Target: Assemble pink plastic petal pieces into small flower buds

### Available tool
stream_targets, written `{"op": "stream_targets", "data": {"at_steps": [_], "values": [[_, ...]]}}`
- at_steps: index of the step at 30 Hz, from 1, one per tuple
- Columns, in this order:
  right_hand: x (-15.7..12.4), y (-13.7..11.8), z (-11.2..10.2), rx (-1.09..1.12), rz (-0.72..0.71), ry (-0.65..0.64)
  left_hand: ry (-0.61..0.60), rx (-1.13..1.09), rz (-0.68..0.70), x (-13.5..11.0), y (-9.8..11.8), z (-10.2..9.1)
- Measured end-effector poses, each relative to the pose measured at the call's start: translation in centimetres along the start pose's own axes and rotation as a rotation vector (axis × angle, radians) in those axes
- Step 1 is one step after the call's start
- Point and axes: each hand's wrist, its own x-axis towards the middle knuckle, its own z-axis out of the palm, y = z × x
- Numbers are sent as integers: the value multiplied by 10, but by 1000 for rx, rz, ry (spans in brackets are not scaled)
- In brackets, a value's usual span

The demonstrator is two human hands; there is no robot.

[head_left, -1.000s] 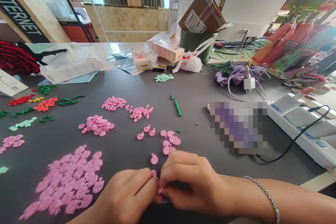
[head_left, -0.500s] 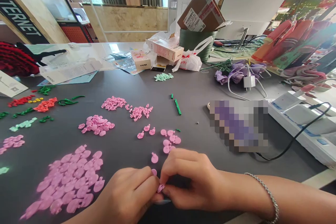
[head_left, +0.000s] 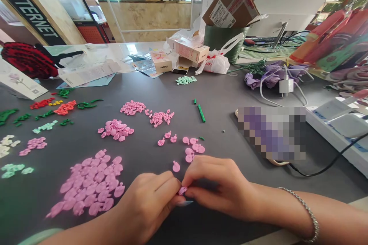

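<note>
A small pink plastic piece (head_left: 182, 190) is pinched between the fingertips of both my hands, low in the middle of the view. My left hand (head_left: 153, 199) curls around its left side, hiding part of it. From the right, my right hand (head_left: 224, 185) grips it between thumb and forefinger. Just above the hands lies a single round pink piece with a stub (head_left: 176, 166). Several round pink pieces (head_left: 189, 151) are scattered beyond my right hand. To the left of my left hand spreads a large flat group of round pink pieces (head_left: 92, 183).
Smaller pink piles (head_left: 116, 129) sit mid-table, with red, green and mint pieces (head_left: 46, 126) at left. A green rod (head_left: 201, 113) lies further back. On the right are a blurred-out phone-like object (head_left: 270, 134), a power strip (head_left: 339, 122) and purple flowers (head_left: 271, 74).
The view has turned left, so the table's things appear shifted right and slightly up. Both hands still hold the pink piece; a pink disc edge above my left fingers no longer shows.
</note>
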Motion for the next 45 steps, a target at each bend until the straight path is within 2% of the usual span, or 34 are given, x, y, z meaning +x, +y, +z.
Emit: {"op": "stream_targets", "data": {"at_steps": [12,19,25,31,37,45], "values": [[-2,1,2,27,46,-2,90,129,114,-1,1,3],[-3,-2,3,8,-2,-25,100,146,179,-3,1,6],[-5,-1,11,-43,-86,64,88,164,192,-3,2,7],[-7,-1,17,-67,-64,124,61,237,204,-7,3,10],[-8,-2,17,-55,-36,105,35,282,242,-9,1,8],[-5,-2,12,-47,-33,21,76,219,171,-5,6,6]]}}
